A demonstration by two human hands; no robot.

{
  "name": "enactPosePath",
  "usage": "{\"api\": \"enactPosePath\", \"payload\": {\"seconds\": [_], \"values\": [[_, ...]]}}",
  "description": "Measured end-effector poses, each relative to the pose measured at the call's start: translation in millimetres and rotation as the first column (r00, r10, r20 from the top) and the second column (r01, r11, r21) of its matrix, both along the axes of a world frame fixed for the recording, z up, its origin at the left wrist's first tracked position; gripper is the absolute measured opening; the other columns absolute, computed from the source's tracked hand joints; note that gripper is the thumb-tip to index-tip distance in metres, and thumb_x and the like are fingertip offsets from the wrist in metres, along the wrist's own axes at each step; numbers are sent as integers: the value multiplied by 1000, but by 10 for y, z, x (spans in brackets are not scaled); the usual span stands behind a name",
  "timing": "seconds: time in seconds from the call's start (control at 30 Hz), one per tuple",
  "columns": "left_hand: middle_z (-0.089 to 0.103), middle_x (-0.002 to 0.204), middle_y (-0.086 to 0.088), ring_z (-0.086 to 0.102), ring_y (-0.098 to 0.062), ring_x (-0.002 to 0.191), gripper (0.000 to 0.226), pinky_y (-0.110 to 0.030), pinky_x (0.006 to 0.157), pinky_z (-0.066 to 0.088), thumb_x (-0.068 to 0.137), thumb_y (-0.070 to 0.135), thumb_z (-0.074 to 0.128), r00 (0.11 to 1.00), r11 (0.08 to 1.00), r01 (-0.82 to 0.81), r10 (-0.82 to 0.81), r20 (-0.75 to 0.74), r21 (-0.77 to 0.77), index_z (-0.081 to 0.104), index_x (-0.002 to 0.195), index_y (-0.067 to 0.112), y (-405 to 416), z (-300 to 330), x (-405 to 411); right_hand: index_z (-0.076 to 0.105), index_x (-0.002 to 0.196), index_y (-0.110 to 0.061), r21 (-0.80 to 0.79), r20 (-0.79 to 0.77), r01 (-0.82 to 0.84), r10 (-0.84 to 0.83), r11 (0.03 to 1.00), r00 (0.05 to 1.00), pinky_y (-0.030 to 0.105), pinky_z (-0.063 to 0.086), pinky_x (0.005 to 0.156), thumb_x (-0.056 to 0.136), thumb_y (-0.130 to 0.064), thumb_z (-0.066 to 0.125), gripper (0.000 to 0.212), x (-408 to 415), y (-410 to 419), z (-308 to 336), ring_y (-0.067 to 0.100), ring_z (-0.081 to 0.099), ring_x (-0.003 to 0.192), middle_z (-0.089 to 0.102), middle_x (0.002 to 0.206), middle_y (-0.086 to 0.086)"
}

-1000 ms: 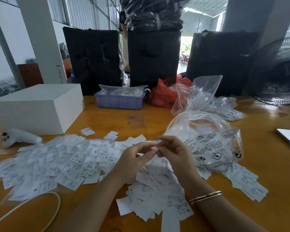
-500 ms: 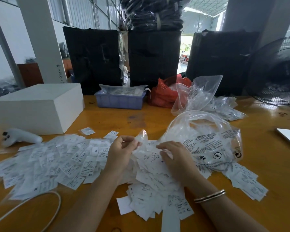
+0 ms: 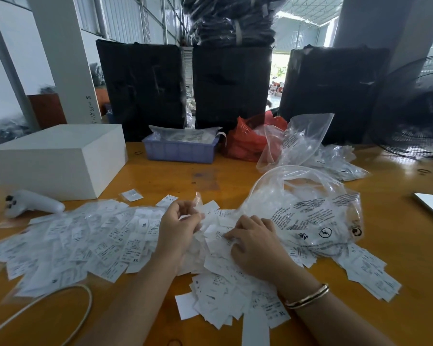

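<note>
Head view: L hand (image 3: 178,226) pinches a small clear crinkled plastic sleeve (image 3: 198,199) betw. thumb & curled fingers, just above the spread of white printed paper size labels (image 3: 105,240) on the orange wooden table (image 3: 398,258). Sleeve's long axis approx. upright, free end pointing up & away; see-through, glossy. R hand (image 3: 255,243) lies on the labels, fingers bent, tips down; pinching one or not, can't tell.
</note>
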State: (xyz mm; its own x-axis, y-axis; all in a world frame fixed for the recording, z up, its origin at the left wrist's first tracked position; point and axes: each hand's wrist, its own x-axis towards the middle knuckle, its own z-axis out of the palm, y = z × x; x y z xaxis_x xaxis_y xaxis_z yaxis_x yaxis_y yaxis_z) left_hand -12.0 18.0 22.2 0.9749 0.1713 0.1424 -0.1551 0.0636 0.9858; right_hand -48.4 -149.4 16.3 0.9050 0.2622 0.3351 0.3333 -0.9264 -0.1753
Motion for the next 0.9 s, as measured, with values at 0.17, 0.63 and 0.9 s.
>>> {"api": "enactPosePath", "payload": {"seconds": [0.17,0.63,0.9], "values": [[64,93,6,60,-8,79,29,-14,57,50,88,7,61,998,986,-23,13,61,166,65,89,36,25,16,-39,62,115,-36,22,6,1,-2,1000,1000,30,18,102,90,-29,43,32,-2,-57,15,10,41,107,46,102,-14],[67,82,13,60,2,78,9,-7,62,45,90,24,61,968,930,-32,-61,241,366,67,86,29,-53,12,-95,70,76,-49,902,-39,41,-12,429,999,23,51,70,86,-15,66,36,-60,-70,177,13,59,79,66,83,0],[66,85,16,60,6,77,19,-8,62,47,88,12,62,979,926,-15,-63,192,378,60,88,31,-46,15,-93,73,77,-35,919,-140,112,47,379,989,15,47,55,86,-4,64,33,-32,-148,229,7,54,59,66,61,-9]]}}
